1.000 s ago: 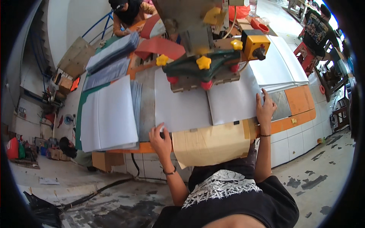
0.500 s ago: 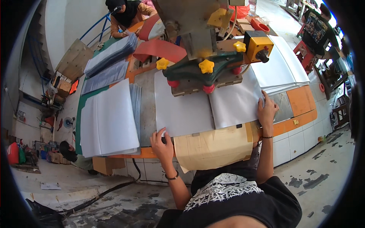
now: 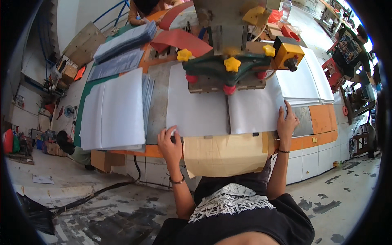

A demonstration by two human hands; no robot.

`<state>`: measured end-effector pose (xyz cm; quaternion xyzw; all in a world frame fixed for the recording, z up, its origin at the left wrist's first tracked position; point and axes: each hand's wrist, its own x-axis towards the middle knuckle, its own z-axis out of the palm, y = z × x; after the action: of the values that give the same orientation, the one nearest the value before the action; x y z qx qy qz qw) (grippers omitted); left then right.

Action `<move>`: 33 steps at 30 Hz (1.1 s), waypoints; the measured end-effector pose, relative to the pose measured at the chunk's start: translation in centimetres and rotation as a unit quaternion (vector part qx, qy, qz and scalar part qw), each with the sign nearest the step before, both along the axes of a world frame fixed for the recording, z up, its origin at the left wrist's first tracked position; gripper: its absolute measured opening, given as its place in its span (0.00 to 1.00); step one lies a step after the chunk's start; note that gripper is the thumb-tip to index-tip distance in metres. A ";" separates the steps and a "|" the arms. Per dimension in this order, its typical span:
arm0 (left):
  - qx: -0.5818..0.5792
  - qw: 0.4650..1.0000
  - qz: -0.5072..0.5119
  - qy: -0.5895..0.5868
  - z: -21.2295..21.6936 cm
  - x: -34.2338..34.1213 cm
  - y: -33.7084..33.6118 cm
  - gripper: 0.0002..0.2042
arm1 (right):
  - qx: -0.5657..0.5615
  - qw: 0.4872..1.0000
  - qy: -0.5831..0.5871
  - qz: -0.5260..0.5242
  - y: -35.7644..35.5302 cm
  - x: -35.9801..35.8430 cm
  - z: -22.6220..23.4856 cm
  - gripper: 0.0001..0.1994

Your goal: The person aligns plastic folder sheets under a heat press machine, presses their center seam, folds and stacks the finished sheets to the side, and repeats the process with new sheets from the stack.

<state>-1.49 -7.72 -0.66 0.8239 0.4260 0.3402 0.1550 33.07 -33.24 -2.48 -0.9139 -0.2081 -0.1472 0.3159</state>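
Hands, left (image 3: 169, 143) and right (image 3: 286, 122), fingers spread flat on white sheets (image 3: 222, 110).

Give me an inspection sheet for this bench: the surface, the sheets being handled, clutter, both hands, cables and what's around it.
Surface: orange-edged workbench with a grey metal bed under the press.
Job's things: two white sheets lie side by side under the green press head; a brown paper flap hangs over the front edge.
Clutter: white sheet stack at left, grey stacks behind it, another white stack at right.
Hands: left hand flat on the near left corner of the sheets; right hand flat on their right edge; neither grips anything.
Cables: dark cable runs across the floor on the left.
Surroundings: stained concrete floor, white-tiled bench front, another person at far right.
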 end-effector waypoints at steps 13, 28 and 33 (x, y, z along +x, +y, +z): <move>0.024 1.000 -0.005 -0.017 -0.1 0.4 -0.3 0.08 | -0.004 1.000 0.009 0.002 -0.3 -0.6 0.6 0.21; 0.026 0.999 0.000 -0.022 0.0 0.4 -0.1 0.08 | 0.009 1.000 -0.004 0.020 -0.3 -0.6 1.0 0.22; 0.019 1.000 0.004 -0.019 -0.2 0.3 -0.2 0.09 | -0.003 1.000 0.009 0.012 -0.2 -0.8 1.4 0.22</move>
<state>-1.23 -7.90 -0.89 0.8186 0.4197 0.3639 0.1462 32.29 -33.47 -1.11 -0.9135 -0.2167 -0.1342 0.3171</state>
